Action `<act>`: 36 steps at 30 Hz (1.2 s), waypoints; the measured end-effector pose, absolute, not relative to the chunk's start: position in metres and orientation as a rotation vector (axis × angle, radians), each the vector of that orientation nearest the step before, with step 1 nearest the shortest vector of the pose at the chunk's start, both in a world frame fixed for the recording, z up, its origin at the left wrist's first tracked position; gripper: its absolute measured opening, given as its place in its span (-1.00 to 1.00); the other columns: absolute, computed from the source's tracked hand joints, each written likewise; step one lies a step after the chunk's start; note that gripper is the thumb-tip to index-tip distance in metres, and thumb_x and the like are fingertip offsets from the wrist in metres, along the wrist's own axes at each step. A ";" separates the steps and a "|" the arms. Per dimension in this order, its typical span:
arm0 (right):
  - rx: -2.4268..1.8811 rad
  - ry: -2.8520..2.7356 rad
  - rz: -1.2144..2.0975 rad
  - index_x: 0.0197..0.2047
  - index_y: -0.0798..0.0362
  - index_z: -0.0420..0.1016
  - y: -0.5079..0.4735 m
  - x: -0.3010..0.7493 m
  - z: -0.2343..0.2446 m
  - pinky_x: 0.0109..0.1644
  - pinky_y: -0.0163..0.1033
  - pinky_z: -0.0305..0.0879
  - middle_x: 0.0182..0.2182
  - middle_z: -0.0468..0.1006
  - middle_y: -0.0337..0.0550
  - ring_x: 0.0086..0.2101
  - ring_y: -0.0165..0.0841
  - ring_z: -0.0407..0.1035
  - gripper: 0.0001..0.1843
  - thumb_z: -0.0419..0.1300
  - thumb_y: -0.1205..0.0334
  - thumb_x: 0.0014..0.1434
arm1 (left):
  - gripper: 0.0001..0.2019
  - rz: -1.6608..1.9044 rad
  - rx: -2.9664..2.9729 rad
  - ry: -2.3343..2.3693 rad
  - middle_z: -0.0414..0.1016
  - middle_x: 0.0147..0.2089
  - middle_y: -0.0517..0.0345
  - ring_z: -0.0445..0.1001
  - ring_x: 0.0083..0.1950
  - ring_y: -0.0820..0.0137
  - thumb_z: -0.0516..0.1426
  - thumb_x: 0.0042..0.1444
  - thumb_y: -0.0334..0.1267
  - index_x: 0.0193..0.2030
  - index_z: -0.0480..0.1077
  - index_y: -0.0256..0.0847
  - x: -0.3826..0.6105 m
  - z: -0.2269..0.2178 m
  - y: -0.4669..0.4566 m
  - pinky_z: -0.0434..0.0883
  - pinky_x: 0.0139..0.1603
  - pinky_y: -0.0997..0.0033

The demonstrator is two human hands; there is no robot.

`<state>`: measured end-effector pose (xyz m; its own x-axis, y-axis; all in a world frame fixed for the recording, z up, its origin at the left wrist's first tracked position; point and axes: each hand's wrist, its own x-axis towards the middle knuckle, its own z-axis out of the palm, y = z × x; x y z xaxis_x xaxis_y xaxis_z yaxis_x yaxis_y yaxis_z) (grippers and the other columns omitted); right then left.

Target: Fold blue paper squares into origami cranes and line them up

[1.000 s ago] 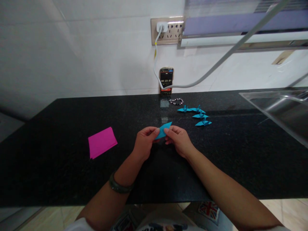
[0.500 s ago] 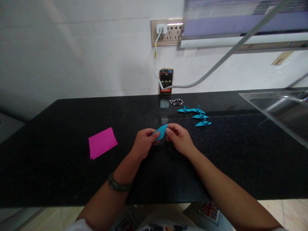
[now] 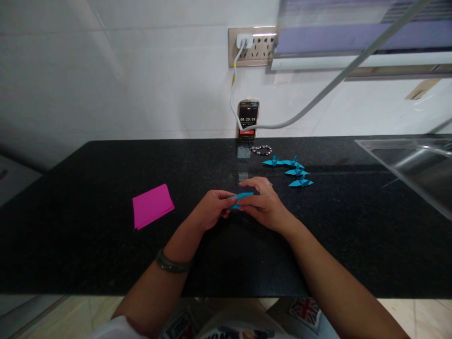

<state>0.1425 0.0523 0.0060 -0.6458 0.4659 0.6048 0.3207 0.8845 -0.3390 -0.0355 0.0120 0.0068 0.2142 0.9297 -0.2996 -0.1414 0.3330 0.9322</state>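
Both of my hands pinch one small folded piece of blue paper (image 3: pixel 241 197) just above the black countertop (image 3: pixel 88 254). My left hand (image 3: pixel 212 209) grips its left end between thumb and fingers. My right hand (image 3: pixel 265 202) holds the right end, with a ring on one finger. The paper lies nearly flat and shows edge-on, so little of it is visible. A dark bracelet circles my left wrist.
A stack of pink paper (image 3: pixel 151 205) lies to the left. Three folded blue paper cranes (image 3: pixel 293 170) and a bead bracelet (image 3: pixel 260 149) sit behind my hands. A phone (image 3: pixel 248 119) showing a timer leans on the wall, charging. A metal sink (image 3: pixel 413 165) is at right.
The blue paper has been turned from an upright, tilted diamond to nearly flat between my fingers. My hands have stayed close together at the same spot.
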 end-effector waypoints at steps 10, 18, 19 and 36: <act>-0.610 -2.360 0.333 -0.32 0.02 0.47 0.047 0.138 0.010 0.00 -0.08 0.11 -0.15 0.38 -0.10 -0.11 -0.28 0.20 -0.87 0.10 0.29 0.10 | -0.72 0.957 1.011 1.186 0.29 -0.58 0.23 0.19 -0.62 0.61 0.17 -0.10 -0.14 -0.36 0.45 -0.36 -0.033 0.005 0.013 0.15 -0.62 0.58; -0.743 -2.335 0.479 -0.34 0.07 0.44 0.046 0.136 0.004 -0.01 -0.11 0.14 -0.18 0.35 -0.07 -0.12 -0.29 0.20 -0.90 0.10 0.36 0.08 | -0.74 0.915 1.093 1.235 0.34 -0.53 0.20 0.25 -0.58 0.57 0.17 -0.10 -0.16 -0.34 0.47 -0.34 -0.029 -0.001 0.014 0.26 -0.55 0.53; -0.754 -2.313 0.514 -0.34 0.07 0.44 0.047 0.136 0.004 -0.03 -0.11 0.15 -0.19 0.35 -0.07 -0.13 -0.30 0.21 -0.90 0.11 0.37 0.07 | -0.74 0.910 1.092 1.236 0.35 -0.53 0.19 0.25 -0.58 0.57 0.16 -0.09 -0.16 -0.33 0.47 -0.34 -0.030 -0.001 0.014 0.27 -0.55 0.53; -0.775 -2.064 0.821 -0.36 0.05 0.39 0.052 0.137 -0.001 -0.20 -0.25 0.25 -0.34 0.39 -0.17 -0.28 -0.40 0.30 -0.94 0.14 0.37 0.03 | -0.68 0.926 1.021 1.127 0.36 -0.47 0.22 0.31 -0.54 0.59 0.19 -0.10 -0.21 -0.17 0.41 -0.29 -0.030 0.006 0.012 0.34 -0.47 0.53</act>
<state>0.1370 0.0516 -0.0005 -0.5198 0.7403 0.4263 0.2451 0.6073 -0.7557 -0.0295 0.0122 0.0056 0.1896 0.9471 -0.2590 -0.0701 0.2761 0.9586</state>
